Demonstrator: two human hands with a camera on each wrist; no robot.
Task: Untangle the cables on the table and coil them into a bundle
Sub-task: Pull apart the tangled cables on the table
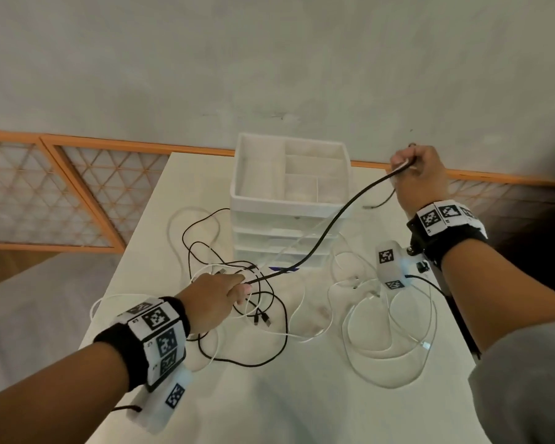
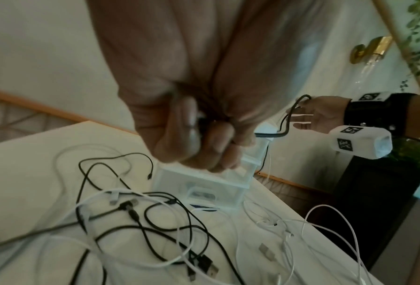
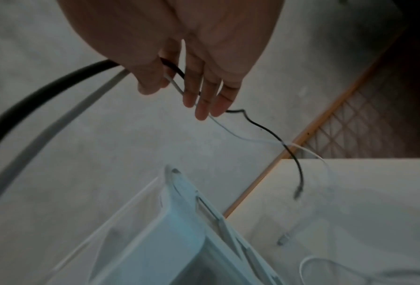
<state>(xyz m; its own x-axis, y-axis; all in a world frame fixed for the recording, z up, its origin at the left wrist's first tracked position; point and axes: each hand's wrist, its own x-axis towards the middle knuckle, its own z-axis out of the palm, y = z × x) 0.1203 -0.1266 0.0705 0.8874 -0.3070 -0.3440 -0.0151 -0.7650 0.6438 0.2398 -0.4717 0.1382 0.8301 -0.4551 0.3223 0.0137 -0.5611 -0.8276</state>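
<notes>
Head view: right hand (image 1: 418, 177) raised beside the white drawer organiser (image 1: 290, 200), thumb and fingers pinching a black cable (image 1: 330, 224) plus a thin white cable (image 3: 224, 128); short black tail with its plug hangs below the hand. Right wrist view shows the other fingers fairly straight, only the thumb side clamping. Left hand (image 1: 215, 299) low over the table (image 1: 302, 408), fingers curled round the same black cable where it leaves the tangled pile (image 1: 237, 302); left wrist view confirms a tight fist on it. Cable runs taut-ish between both hands, crossing in front of the organiser. Rest of the cables, black and white, lie looped and crossed on the table; a separate white loop (image 1: 388, 347) sits to the right.

Risks, as judgement: pulling harder likely tightens knots in the pile or drags it whole; the stretched cable could catch the organiser's corner; the white cable may slip from the light pinch
</notes>
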